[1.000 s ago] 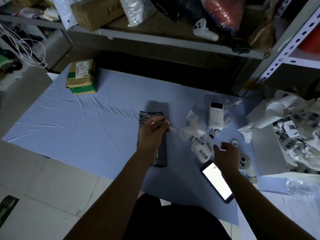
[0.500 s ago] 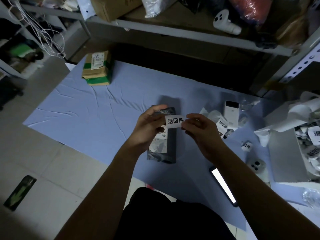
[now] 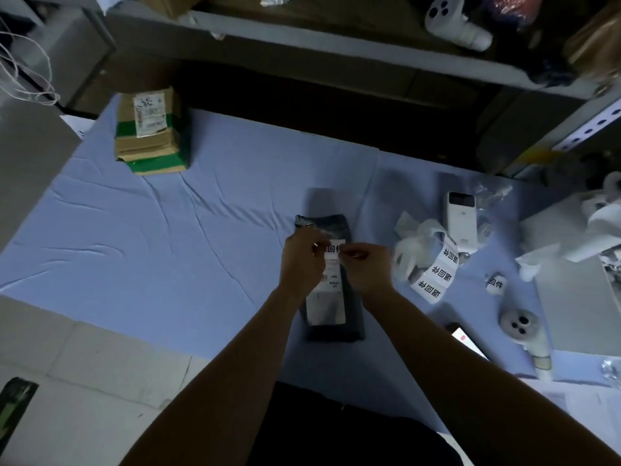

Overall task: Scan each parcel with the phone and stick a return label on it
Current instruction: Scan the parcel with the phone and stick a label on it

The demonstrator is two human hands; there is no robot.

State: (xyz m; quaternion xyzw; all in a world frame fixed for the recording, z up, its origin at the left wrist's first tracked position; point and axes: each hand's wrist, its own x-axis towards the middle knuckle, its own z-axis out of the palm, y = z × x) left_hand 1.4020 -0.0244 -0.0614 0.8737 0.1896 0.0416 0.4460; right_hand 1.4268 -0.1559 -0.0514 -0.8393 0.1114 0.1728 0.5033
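Note:
A dark plastic parcel [image 3: 349,317] with a white shipping label lies on the blue cloth [image 3: 168,247] in the middle. Over its upper half, my left hand [image 3: 302,260] and my right hand [image 3: 364,270] pinch a white return label [image 3: 335,249] with black characters, one at each end. A strip of return labels [image 3: 437,275] curls to the right of the parcel. The lit phone [image 3: 465,339] lies face up by my right forearm, partly hidden. A taped cardboard parcel [image 3: 151,136] stands at the far left of the cloth.
A white handheld printer [image 3: 462,218] lies beyond the label strip. A white controller [image 3: 524,331] rests near the phone, another one [image 3: 453,23] on the metal shelf behind. Crumpled label backing [image 3: 598,227] piles up at the right. Tiled floor lies to the left.
My right hand left the phone area and joined my left hand at a return label. Both hands then lowered the label closer to the dark parcel.

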